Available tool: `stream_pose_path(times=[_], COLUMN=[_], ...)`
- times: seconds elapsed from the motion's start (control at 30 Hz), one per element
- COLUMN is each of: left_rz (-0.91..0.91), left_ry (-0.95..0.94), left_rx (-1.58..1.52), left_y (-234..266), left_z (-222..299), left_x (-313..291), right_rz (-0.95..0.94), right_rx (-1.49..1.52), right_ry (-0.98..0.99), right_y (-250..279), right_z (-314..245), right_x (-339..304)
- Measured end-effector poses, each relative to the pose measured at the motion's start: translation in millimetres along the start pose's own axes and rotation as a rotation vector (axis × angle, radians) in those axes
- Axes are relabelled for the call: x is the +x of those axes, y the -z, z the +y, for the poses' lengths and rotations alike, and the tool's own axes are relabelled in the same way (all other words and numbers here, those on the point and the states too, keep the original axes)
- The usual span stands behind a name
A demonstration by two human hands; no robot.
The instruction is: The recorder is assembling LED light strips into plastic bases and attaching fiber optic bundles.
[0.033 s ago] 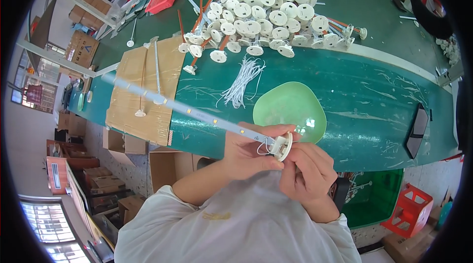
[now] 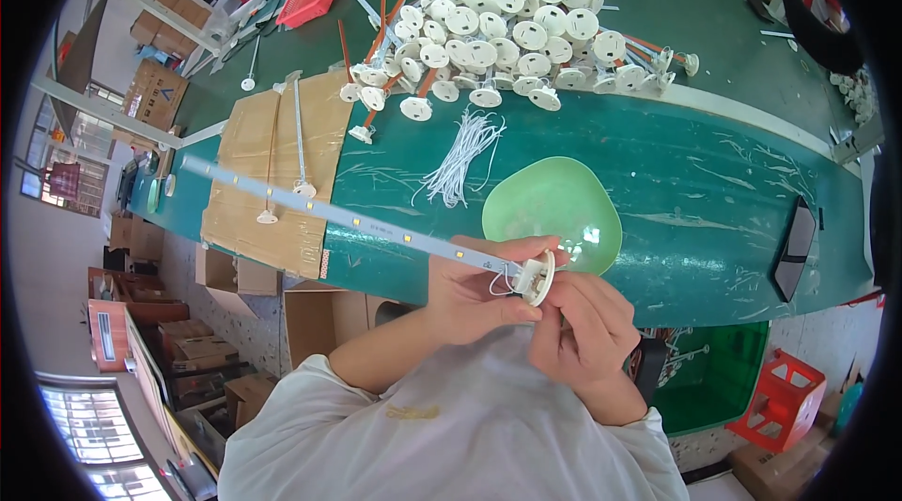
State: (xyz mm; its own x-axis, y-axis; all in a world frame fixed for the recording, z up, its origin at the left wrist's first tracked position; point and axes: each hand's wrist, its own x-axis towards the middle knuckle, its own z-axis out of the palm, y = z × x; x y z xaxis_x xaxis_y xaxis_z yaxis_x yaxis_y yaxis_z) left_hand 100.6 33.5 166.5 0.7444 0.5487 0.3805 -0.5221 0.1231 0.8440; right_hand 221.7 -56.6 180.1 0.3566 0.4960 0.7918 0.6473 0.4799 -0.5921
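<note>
From my remote view: left hand (image 2: 470,294), lower centre of frame, pinching white round cap (image 2: 542,280) between thumb and fingers. LED strip (image 2: 357,221) runs from cap toward upper left. Right hand (image 2: 587,327) just right, fingers bunched against cap's rim; can't tell what fingertips pinch. I see green bowl (image 2: 521,205) right of centre, white wires (image 2: 460,158) near centre, heaped white-disc pieces (image 2: 479,53) at top centre.

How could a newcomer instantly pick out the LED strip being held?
Find the green table, then the cardboard sheet on its left. From over it, a pale LED strip dotted yellow slants to the left hand. Unlike the strips lying there, it is held up.
</note>
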Motion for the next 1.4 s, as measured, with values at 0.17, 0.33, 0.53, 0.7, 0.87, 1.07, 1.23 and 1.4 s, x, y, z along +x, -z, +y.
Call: stream_pose_path(times=[0.17,0.33,0.53,0.7,0.87,1.07,1.23,1.4], left_rz=[0.087,0.428,0.833,0.792,0.897,0.677,0.774,0.98], left_ry=[-0.094,0.096,0.404,0.116,0.055,-0.04,-0.048,-0.054], left_rx=[0.154,0.635,1.585,1.909,1.87,2.051,2.107,1.995], left_y=[5.0,67.5,183.5,215.2,215.2,214.4,227.7,221.3], left_z=[5.9,63.9,132.6,115.8,99.2,99.1,94.5,100.6], left_x=[-5.3,-12.0,-64.4,-84.9,-82.2,-82.1,-83.8,-83.0], right_rz=[-0.004,-0.033,0.018,-0.033,-0.339,-0.644,-0.898,-1.115], right_rx=[-0.028,-0.087,-0.289,-0.377,-0.461,-0.295,-0.269,-0.375], right_ry=[-0.069,-0.11,-0.408,-0.329,-0.061,0.296,0.292,0.446], right_y=[-13.3,-1.8,32.7,43.7,21.7,-95.5,-205.3,-252.2], right_z=[-8.3,4.2,39.1,36.7,12.5,31.2,73.8,112.1], right_x=[-3.2,2.2,-8.5,1.3,64.9,145.8,199.9,207.6])
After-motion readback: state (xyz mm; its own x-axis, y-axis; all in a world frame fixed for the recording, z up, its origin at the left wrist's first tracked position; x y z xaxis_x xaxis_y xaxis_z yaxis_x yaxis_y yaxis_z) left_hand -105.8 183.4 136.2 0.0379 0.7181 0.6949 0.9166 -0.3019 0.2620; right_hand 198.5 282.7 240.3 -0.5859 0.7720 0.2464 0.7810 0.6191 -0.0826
